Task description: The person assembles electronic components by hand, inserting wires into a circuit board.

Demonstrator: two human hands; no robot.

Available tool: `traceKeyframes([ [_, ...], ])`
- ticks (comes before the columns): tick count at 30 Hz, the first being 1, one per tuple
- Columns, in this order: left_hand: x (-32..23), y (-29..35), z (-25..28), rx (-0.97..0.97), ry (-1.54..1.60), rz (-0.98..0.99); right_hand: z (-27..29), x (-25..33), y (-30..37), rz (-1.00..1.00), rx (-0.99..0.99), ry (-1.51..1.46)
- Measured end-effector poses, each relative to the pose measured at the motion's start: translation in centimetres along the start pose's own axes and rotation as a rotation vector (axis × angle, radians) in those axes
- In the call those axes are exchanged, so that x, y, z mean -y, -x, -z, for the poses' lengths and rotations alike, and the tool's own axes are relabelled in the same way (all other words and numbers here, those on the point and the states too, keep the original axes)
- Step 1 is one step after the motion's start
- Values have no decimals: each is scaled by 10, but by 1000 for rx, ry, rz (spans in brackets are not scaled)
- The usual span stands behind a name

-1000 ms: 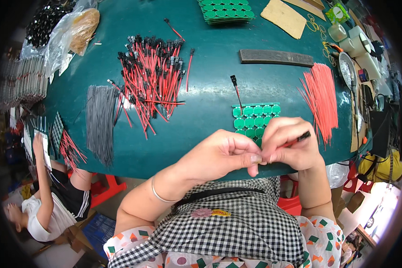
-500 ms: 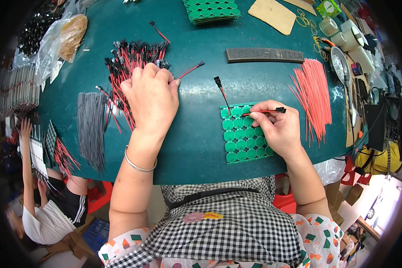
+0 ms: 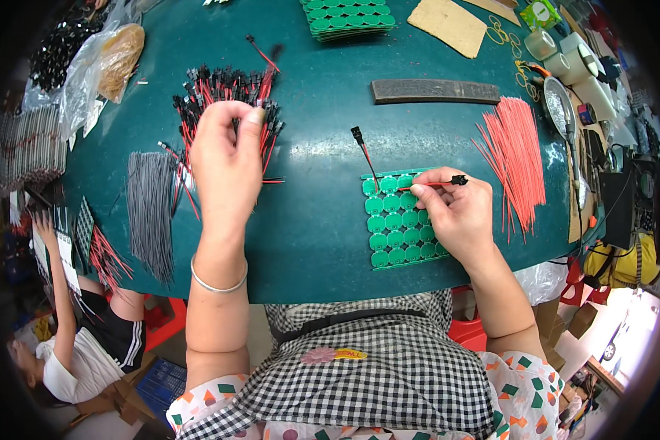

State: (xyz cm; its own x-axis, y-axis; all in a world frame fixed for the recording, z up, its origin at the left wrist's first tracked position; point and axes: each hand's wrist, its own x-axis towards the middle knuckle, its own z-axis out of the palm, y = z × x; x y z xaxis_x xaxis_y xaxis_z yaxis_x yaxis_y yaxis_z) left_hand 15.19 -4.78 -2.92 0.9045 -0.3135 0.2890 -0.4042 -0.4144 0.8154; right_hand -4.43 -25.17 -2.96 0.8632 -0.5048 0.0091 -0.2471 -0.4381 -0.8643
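Left hand (image 3: 229, 143) just swung its pinched lead (image 3: 266, 85) toward the tabletop's (image 3: 312, 227) far edge; right hand (image 3: 460, 211) still clamps a second lead (image 3: 457, 180), so both're full.

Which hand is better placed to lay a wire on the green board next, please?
Probably the right hand: it pinches a red wire with a black connector over the green board. The left hand seems to pinch one too, but is farther off, over the connector pile.
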Motion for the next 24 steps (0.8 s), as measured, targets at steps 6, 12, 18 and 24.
traceKeyframes([
  [6,-28,8,26,10,678,92,1,9,-4,358,37,288],
  [12,-30,37,42,44,1005,183,10,7,-15,251,123,274],
  [18,-32,61,41,101,972,356,6,11,-17,355,132,305],
  [24,-56,84,21,236,921,478,-6,15,-23,344,184,438],
])
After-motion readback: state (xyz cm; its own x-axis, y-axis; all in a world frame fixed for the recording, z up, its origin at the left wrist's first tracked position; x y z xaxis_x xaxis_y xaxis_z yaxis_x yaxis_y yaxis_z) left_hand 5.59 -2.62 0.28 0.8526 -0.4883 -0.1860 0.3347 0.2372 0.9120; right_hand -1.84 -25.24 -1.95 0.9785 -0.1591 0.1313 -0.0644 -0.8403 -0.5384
